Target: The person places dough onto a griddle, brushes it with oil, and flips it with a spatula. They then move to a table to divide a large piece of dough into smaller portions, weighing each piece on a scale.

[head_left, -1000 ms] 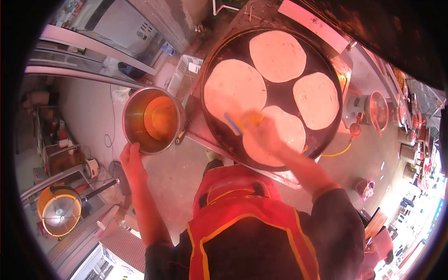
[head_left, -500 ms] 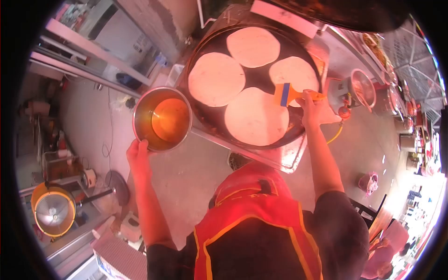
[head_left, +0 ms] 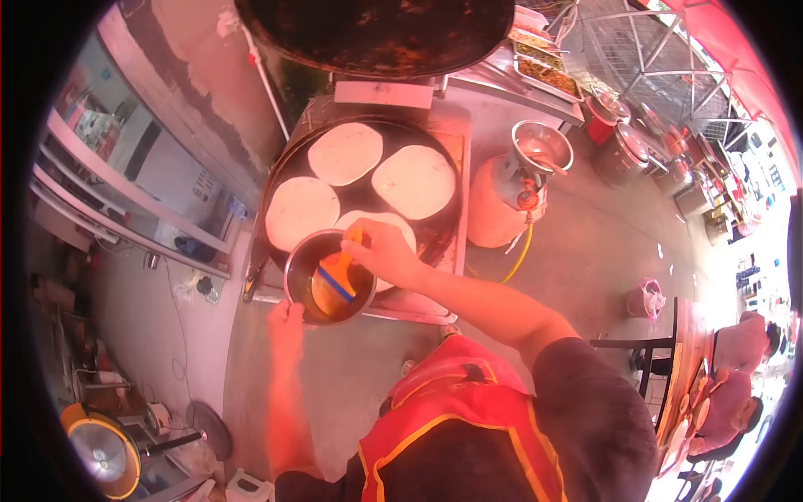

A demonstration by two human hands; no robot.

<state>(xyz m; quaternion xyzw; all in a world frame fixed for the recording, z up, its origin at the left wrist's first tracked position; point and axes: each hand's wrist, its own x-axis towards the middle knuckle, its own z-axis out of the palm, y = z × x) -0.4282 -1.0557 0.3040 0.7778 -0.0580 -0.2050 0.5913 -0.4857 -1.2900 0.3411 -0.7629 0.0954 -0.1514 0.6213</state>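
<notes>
Orange flat brush with blue band (head_left: pixel 336 269): likely light, soft-tipped; hold by handle, pinched in right hand (head_left: pixel 390 253). Round metal pot (head_left: pixel 288 281): likely heavier, slippery; left hand (head_left: pixel 287 325) pinches rim

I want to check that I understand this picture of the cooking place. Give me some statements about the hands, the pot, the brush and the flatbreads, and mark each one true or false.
1. The left hand holds the pot at its rim. True.
2. The brush is in the left hand. False: the right hand holds it.
3. The wide end of the brush is inside the pot. True.
4. Only two flatbreads lie on the griddle. False: there are four, one partly hidden.
5. The apron is plain green. False: it is red with yellow-orange edging.
</notes>
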